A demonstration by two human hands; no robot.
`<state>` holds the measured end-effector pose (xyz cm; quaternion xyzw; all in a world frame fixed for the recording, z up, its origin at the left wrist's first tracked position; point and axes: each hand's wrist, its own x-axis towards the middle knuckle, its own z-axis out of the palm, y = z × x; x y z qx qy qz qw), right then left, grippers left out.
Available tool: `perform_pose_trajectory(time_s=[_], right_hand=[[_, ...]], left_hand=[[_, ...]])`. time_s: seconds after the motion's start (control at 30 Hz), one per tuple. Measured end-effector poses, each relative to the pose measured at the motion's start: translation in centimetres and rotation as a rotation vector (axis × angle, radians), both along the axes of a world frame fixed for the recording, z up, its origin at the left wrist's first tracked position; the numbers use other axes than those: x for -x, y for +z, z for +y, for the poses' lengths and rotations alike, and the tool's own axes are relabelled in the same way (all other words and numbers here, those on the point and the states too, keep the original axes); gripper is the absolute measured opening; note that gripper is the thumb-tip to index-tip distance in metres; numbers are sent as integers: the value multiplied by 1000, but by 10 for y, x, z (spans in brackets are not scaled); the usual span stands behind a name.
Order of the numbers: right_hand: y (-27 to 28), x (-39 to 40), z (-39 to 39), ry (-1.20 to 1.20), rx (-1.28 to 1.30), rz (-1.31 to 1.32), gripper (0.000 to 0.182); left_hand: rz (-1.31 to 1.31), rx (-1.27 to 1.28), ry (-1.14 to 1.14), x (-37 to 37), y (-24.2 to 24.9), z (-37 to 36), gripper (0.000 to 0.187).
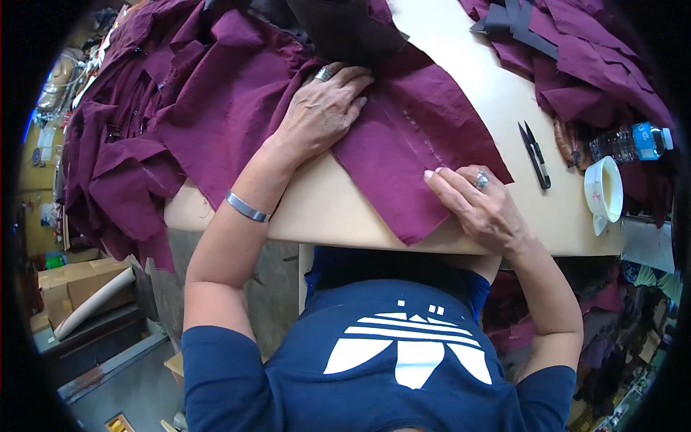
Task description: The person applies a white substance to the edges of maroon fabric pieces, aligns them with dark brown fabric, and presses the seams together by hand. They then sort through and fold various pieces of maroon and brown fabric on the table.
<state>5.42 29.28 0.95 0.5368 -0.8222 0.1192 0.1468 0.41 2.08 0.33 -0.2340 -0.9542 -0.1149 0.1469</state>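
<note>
A maroon cloth panel [403, 158] lies on the pale table, one corner pointing toward the front edge, with faint whitish marks running along its middle. My left hand [324, 111], with a ring on it, rests on the cloth near the dark fabric [353, 29], fingers bent and close together; what is under the fingertips is hidden. At the panel's right part is my right hand [479, 205], also ringed, its thumb and forefinger pressed together at the cloth. More gathered maroon fabric [223, 108] spreads to the left.
Black snips [535, 155] lie right of the panel. Beyond them are a white cup [603, 191], a plastic bottle [633, 142] and a maroon cloth pile [576, 65]. The table's front edge [360, 246] is close to my body. Cardboard boxes [83, 284] stand at lower left.
</note>
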Motion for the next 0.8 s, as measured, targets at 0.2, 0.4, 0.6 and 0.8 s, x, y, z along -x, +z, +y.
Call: perform_pose_trajectory(time_s=[0.2, 0.4, 0.6, 0.8], right_hand=[[55, 15, -6, -6, 549, -265, 45], [97, 84, -17, -155, 553, -214, 44], [-2, 172, -38, -180, 829, -1060, 36], [-26, 189, -38, -112, 854, -1029, 43]], left_hand=[[-389, 41, -140, -17, 46, -12, 71], [-829, -381, -467, -53, 80, -19, 69], [-1065, -1126, 47, -46, 51, -7, 26], [-1061, -1319, 133, -44, 49, 2, 28]])
